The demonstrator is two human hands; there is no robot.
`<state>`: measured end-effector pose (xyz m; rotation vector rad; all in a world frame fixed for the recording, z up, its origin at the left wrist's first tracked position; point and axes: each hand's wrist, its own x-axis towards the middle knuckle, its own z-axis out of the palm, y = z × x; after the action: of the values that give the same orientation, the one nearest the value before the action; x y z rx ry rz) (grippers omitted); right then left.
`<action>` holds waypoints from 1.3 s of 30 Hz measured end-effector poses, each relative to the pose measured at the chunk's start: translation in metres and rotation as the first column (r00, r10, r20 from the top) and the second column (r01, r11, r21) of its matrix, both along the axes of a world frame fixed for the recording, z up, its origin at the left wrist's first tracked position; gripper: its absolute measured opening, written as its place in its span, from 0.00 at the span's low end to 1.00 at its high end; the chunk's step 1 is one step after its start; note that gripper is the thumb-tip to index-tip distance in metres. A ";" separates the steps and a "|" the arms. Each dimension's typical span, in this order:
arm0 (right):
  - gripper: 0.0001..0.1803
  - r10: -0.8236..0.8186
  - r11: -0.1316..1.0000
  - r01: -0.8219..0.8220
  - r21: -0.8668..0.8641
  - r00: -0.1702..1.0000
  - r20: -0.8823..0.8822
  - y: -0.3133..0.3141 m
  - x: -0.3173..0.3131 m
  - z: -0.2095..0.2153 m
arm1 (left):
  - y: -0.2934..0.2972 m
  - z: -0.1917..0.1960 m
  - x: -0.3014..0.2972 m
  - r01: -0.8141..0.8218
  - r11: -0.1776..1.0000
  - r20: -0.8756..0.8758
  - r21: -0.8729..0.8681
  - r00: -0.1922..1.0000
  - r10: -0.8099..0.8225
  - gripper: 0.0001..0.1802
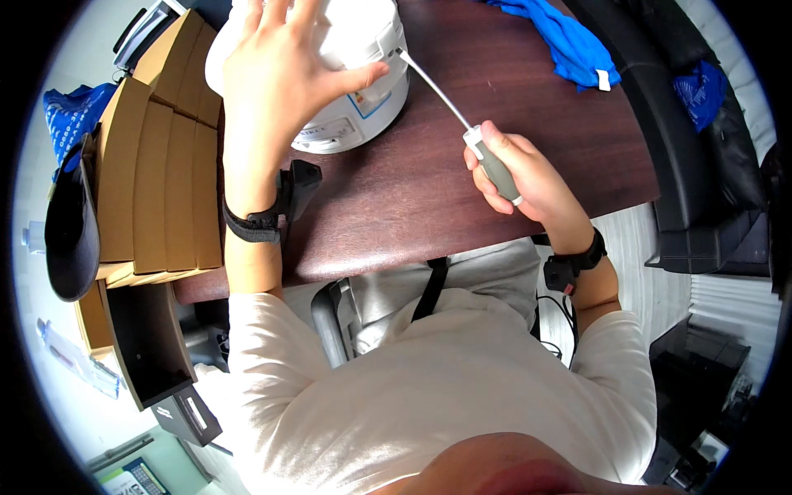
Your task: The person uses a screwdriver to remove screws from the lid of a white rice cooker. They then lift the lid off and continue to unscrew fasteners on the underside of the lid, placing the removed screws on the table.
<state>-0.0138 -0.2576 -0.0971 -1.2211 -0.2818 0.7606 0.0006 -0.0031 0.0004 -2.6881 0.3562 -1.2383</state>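
While the screwdriver tip meets the appliance's side, the following holds.

Slip risk: the screwdriver (462, 115) comes in at a shallow slant, its thin shaft long between handle and tip; a push off the axis would likely make the tip skate across the smooth white casing and scratch it.
Shift risk: the rice cooker (346, 74) stands on the polished dark wooden table (429, 190); side thrust from the tool could slide or turn it if the top pressure eases.
Left hand (280, 74): fingers spread and laid flat over the cooker's lid, thumb stretched right toward the tool tip, forearm straight, strap at the wrist.
Right hand (524, 177): closed round the grey handle, thumb along its upper end, wrist bent inward, black band on the wrist.
Tool position: tip touching the cooker's right side near the lid seam; handle well out over the table.
Surroundings: blue cloth (569, 41) at the far edge; cardboard boxes (161, 165) to the left.
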 end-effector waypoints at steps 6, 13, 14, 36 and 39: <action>0.30 0.079 0.993 -0.071 0.095 0.993 -0.088 0.002 -0.004 0.002 | 0.002 -0.002 0.001 -0.012 1.000 0.012 0.012 1.000 0.012 0.51; 0.31 0.111 0.989 -0.090 0.120 0.978 -0.177 0.004 -0.009 0.005 | 0.001 -0.002 0.000 -0.016 1.000 0.006 0.004 1.000 0.016 0.51; 0.31 0.121 0.987 -0.100 0.124 0.976 -0.180 0.004 -0.009 0.006 | 0.002 -0.001 0.000 -0.010 1.000 0.010 0.008 1.000 0.010 0.51; 0.27 0.222 0.916 -0.099 -0.388 0.932 0.287 -0.004 0.010 0.021 | 0.000 -0.003 0.002 -0.015 1.000 0.012 0.006 1.000 0.015 0.50; 0.21 0.311 0.642 0.529 -0.554 0.480 0.820 -0.011 0.020 0.020 | 0.001 -0.003 0.002 -0.016 1.000 0.014 0.012 1.000 0.016 0.50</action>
<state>0.0060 -0.2689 -0.0768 -2.4403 -0.7661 -0.0539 0.0023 -0.0026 -0.0026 -2.6656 0.3387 -1.2457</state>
